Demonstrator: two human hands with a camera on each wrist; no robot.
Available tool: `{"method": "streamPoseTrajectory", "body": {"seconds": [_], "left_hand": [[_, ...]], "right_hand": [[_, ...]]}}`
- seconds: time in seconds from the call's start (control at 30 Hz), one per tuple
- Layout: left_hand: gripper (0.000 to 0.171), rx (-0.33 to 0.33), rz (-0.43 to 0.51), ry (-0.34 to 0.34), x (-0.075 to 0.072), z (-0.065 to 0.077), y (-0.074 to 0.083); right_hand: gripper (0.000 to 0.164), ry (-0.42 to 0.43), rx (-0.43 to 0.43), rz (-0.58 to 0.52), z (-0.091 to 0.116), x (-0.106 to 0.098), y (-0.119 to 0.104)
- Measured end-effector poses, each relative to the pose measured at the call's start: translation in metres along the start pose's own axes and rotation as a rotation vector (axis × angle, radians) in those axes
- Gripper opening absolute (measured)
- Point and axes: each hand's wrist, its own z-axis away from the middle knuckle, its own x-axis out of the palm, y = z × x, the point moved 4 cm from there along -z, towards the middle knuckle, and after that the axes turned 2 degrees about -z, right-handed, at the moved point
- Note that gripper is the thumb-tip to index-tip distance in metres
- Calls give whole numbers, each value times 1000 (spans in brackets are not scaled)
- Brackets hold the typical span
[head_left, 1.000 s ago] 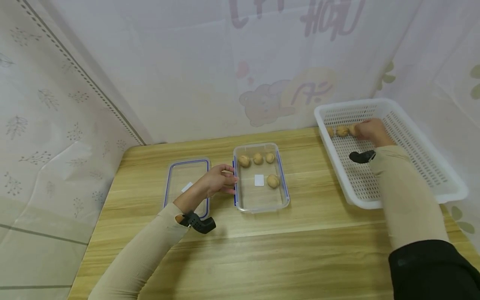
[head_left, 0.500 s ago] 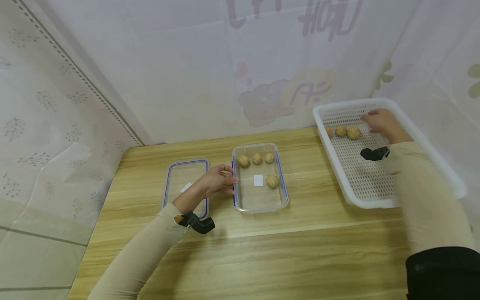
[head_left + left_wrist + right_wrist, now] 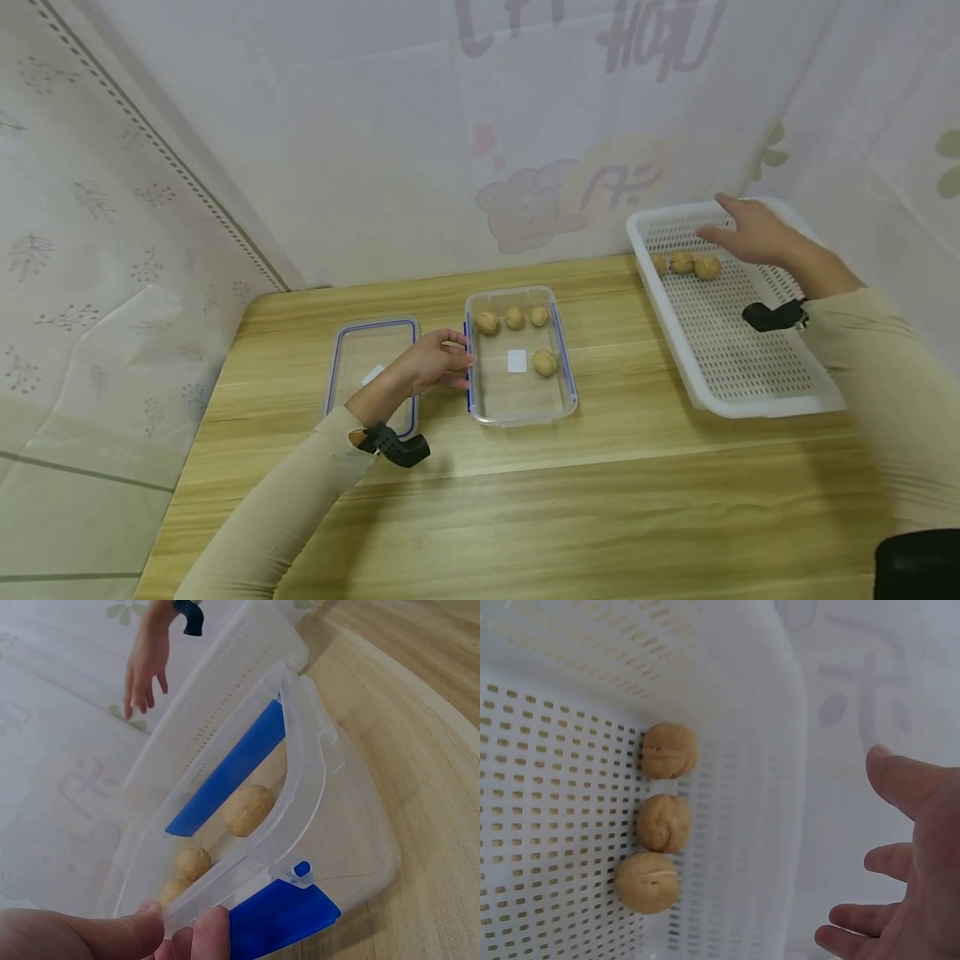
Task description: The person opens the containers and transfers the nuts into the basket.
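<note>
My left hand [image 3: 435, 363] holds the left rim of a clear plastic food container [image 3: 492, 408] with blue clips. In the left wrist view, thumb and fingers [image 3: 211, 936] meet at the rim. Several walnuts are inside: three along the far end, and another walnut [image 3: 545, 362] nearer, beside a white square. Over the far part of a white plastic basket [image 3: 701, 375], my right hand [image 3: 757, 233] hovers with spread fingers and holds nothing. Three walnuts sit in a row at the basket's far left, the middle walnut [image 3: 664, 823] between two others in the right wrist view.
A clear lid [image 3: 352, 358] with a blue seal lies left of the container, partly under my left forearm. All stand on a wood-grain table [image 3: 480, 517]. A printed curtain [image 3: 360, 150] hangs directly behind and along the sides.
My right hand has let go of the rightmost walnut in the basket row, then risen and moved right with its fingers spreading. The left hand and container have stayed put.
</note>
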Motion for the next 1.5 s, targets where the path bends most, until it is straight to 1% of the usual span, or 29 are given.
{"method": "streamPoseTrajectory", "body": {"seconds": [0.1, 0.23, 0.4, 0.47, 0.6, 0.83, 1.0, 1.13, 1.2, 1.37, 1.5], "left_hand": [[43, -2, 4, 2, -1, 1, -1], [42, 0, 9, 3, 0, 2, -1], [43, 1, 14, 4, -1, 2, -1], [43, -1, 14, 8, -3, 1, -2], [45, -6, 18, 11, -4, 1, -2], [45, 3, 28, 5, -3, 3, -2], [44, 6, 24, 2, -2, 3, -2], [44, 6, 23, -5, -2, 2, -2], [44, 6, 21, -9, -1, 2, -1], [44, 8, 15, -15, 0, 2, 0], [42, 13, 15, -12, 0, 2, 1]], "right_hand": [[85, -13, -44, 27, 5, 2, -12], [87, -35, -55, 62, 13, 6, -26], [89, -7, -73, 142, 21, 13, -41], [89, 5, -72, 158, 24, 16, -47], [88, -10, -66, 162, 30, 25, -60], [87, -48, -124, 213, 34, 43, -82], [87, -81, -174, 202, 39, 58, -103], [84, -79, -230, 228, 40, 67, -124], [82, -90, -253, 217, 41, 70, -134], [81, -132, -287, 163, 37, 82, -150], [81, -155, -325, 153, 33, 91, -163]]}}
